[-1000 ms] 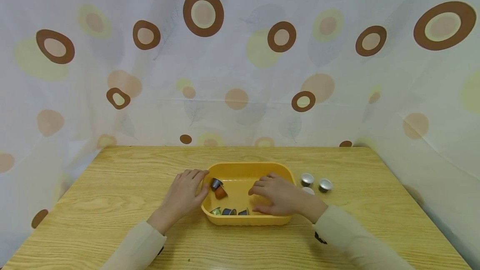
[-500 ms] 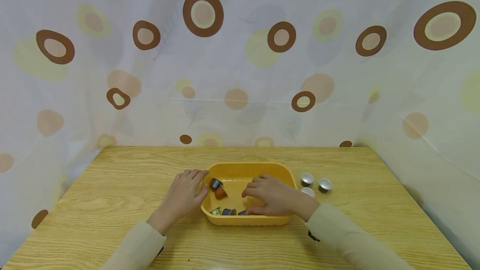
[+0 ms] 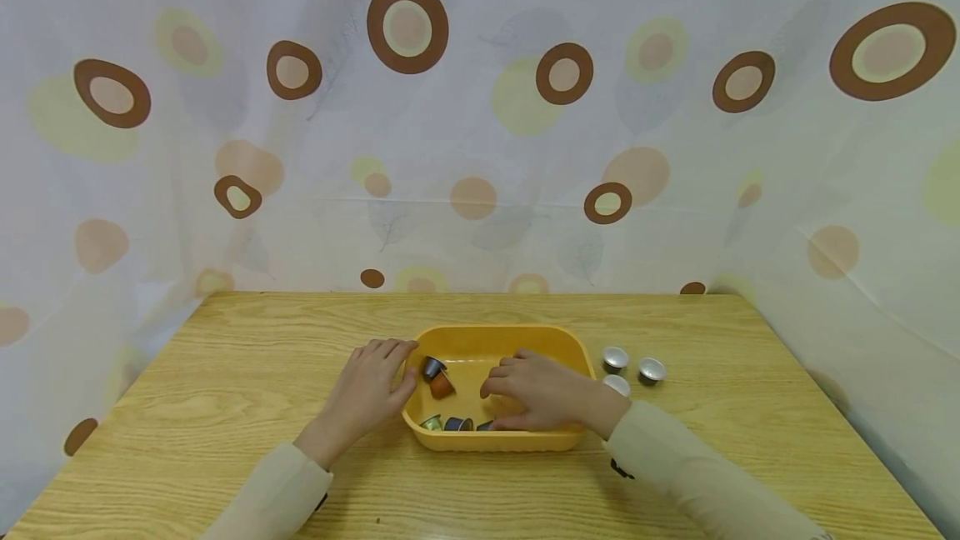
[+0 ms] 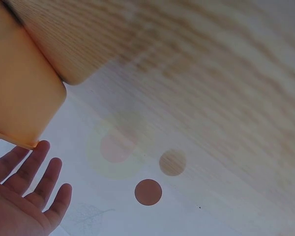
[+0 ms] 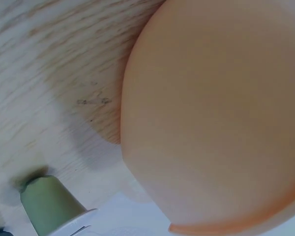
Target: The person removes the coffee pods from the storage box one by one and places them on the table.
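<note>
Touching the left rim of one yellow bin (image 3: 495, 442), your left hand (image 3: 363, 392) keeps its fingers loosely spread, gripping nothing. Your right hand (image 3: 543, 392) is over the bin, fingers bent, thumb apart, nothing seen between. Inside you have one orange capsule (image 3: 441, 386), one green capsule (image 3: 431, 423) and three dark capsules (image 3: 458, 425), one partly behind your thumb; three silver-topped capsules (image 3: 651, 370) stand on the desk (image 3: 262, 357), right of it.
</note>
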Demonstrator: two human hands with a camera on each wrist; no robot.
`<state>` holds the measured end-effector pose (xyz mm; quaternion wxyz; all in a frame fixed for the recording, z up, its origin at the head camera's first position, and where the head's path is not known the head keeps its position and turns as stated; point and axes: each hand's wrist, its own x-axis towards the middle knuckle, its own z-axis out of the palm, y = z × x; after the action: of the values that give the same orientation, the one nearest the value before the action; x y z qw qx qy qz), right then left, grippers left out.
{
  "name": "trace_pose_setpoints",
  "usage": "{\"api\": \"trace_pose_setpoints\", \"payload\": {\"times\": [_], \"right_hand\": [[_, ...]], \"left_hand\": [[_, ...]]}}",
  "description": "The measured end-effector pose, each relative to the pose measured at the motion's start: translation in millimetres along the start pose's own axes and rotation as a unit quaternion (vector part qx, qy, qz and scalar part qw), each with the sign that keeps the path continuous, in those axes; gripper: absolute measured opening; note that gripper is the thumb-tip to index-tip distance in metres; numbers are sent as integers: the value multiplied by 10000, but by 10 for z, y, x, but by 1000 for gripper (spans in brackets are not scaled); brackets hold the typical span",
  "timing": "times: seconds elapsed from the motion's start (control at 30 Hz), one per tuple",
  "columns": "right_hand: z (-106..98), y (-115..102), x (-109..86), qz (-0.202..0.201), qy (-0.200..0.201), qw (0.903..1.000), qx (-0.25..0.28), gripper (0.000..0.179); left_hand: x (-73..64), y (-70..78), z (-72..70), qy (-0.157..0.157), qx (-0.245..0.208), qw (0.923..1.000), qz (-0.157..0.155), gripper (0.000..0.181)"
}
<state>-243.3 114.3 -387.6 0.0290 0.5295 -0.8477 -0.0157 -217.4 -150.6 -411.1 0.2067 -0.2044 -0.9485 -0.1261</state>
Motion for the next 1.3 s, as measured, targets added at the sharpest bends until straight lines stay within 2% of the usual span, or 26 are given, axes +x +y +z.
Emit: {"api": "trace_pose_setpoints", "payload": {"times": [0.53, 0.97, 1.3], "right_hand": [[28, 10, 32, -157, -39, 9997, -186, 32], [26, 5, 66, -123, -410, 9991, 51, 32], [1, 1, 81, -328, -568, 9978, 49, 33]], "left_hand": [[2, -11, 13, 82, 42, 9999, 70, 34], [5, -11, 10, 80, 40, 9999, 55, 34], [5, -12, 15, 39, 42, 10000, 44, 34]]}}
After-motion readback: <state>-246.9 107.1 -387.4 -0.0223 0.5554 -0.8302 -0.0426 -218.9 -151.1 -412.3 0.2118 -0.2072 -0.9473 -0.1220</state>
